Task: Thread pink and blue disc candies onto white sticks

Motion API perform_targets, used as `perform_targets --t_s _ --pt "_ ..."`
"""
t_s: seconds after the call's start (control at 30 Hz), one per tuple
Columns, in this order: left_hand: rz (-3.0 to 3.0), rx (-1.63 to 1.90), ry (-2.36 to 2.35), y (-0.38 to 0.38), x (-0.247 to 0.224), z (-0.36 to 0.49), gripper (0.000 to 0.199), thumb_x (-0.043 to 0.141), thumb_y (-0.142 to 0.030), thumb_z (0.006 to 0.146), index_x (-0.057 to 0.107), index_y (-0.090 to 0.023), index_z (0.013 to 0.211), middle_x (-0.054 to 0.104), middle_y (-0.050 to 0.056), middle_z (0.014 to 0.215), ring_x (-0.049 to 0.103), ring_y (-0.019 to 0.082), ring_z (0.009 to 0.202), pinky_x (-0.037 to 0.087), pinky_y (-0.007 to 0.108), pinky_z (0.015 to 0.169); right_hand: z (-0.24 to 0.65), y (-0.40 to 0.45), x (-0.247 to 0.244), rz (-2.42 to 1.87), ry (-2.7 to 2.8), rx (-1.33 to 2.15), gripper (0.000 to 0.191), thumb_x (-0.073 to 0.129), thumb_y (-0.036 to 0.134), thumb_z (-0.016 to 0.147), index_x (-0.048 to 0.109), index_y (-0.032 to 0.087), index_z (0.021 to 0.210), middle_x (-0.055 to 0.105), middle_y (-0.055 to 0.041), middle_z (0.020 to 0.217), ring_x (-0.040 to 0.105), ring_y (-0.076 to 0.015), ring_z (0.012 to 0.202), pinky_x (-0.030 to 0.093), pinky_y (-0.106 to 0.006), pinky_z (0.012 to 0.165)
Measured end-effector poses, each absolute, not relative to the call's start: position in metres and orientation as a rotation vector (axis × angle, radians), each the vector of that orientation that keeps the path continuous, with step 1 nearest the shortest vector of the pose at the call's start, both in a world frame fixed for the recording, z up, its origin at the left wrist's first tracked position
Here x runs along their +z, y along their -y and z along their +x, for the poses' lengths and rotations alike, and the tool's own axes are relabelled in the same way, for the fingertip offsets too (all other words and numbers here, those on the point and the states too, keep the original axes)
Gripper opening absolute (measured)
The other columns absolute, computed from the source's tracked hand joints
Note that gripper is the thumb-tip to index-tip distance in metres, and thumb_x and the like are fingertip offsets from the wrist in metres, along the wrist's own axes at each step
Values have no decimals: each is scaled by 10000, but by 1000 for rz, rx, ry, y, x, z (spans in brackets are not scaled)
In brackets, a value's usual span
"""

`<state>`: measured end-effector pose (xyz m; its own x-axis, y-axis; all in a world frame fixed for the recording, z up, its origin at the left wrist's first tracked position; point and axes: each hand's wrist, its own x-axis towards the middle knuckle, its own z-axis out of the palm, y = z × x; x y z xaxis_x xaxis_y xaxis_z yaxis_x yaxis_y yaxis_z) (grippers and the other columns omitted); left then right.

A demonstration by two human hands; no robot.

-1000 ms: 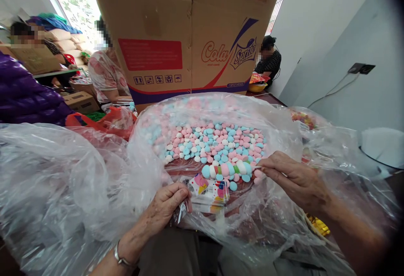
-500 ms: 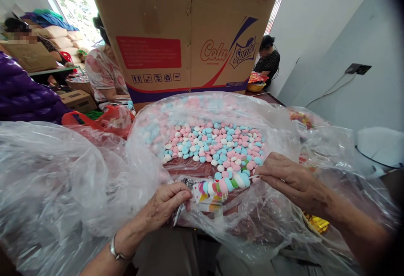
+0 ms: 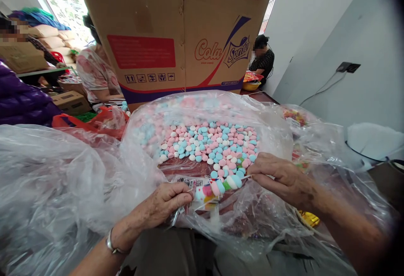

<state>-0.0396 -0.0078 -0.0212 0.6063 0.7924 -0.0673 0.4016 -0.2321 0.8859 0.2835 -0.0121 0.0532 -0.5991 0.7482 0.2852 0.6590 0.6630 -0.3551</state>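
My right hand (image 3: 274,179) pinches the white stick of a candy skewer (image 3: 234,181), strung with pink, blue, white and green pieces. The skewer's left end sits inside a small printed clear wrapper (image 3: 206,195). My left hand (image 3: 170,200), a metal bangle on its wrist, is closed on the wrapper's left edge between thumb and fingers. Just beyond both hands, loose round candies (image 3: 208,141) in pink, blue and white spill from the mouth of a large clear plastic bag (image 3: 274,128).
A big cardboard carton (image 3: 151,11) stands behind the candies. Crumpled plastic sheeting (image 3: 63,183) spreads at left, beside a red bag (image 3: 107,122). Gold wrapping (image 3: 309,218) lies under my right forearm. Other people sit at the far left, behind the carton's left edge and at back right.
The skewer has slid further left into the wrapper, with my right hand moving toward my left. The whole view has shifted slightly.
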Motion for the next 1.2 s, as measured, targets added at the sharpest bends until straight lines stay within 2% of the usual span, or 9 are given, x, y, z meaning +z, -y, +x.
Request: perform_targets --t_s 0.23,0.43,0.73,0.9,1.1,1.2 --pt "1557 290 -763 20 2 -20 202 617 -364 860 648 -189 957 635 -14 797 554 145 735 397 227 647 280 12 48 -1097 2459 410 265 426 208 958 668 195 852 658 -42 785 539 -168 776 390 -295 705" --pt "1358 291 -687 24 1 3 168 670 -317 811 615 -188 905 570 -33 743 550 121 652 394 223 609 268 12 48 -987 2645 392 282 426 167 928 672 184 790 627 -32 705 519 -155 699 371 -295 684" --pt "1256 356 -694 37 -15 18 136 629 -248 824 582 -193 939 540 -38 772 549 119 637 410 245 618 266 8 50 -1006 2697 367 290 427 166 907 615 165 686 581 -27 647 488 -153 670 331 -290 675" --pt "1382 392 -730 39 -15 16 165 651 -291 833 606 -189 955 557 -31 748 507 126 675 382 238 624 256 12 45 -1052 2757 464 324 414 176 919 575 169 637 562 -12 633 460 -142 652 320 -284 658" --pt "1176 266 -624 38 -15 15 241 676 -345 796 572 -177 933 629 -4 764 558 110 567 407 235 561 259 8 50 -842 2735 441 274 431 192 956 674 169 832 643 -36 744 479 -166 752 331 -307 725" --pt "1132 286 -657 39 -16 16 271 680 -370 786 562 -178 937 658 6 750 578 103 547 373 205 510 256 9 45 -780 2747 457 257 441 160 945 670 177 829 636 -27 717 472 -168 750 334 -303 720"
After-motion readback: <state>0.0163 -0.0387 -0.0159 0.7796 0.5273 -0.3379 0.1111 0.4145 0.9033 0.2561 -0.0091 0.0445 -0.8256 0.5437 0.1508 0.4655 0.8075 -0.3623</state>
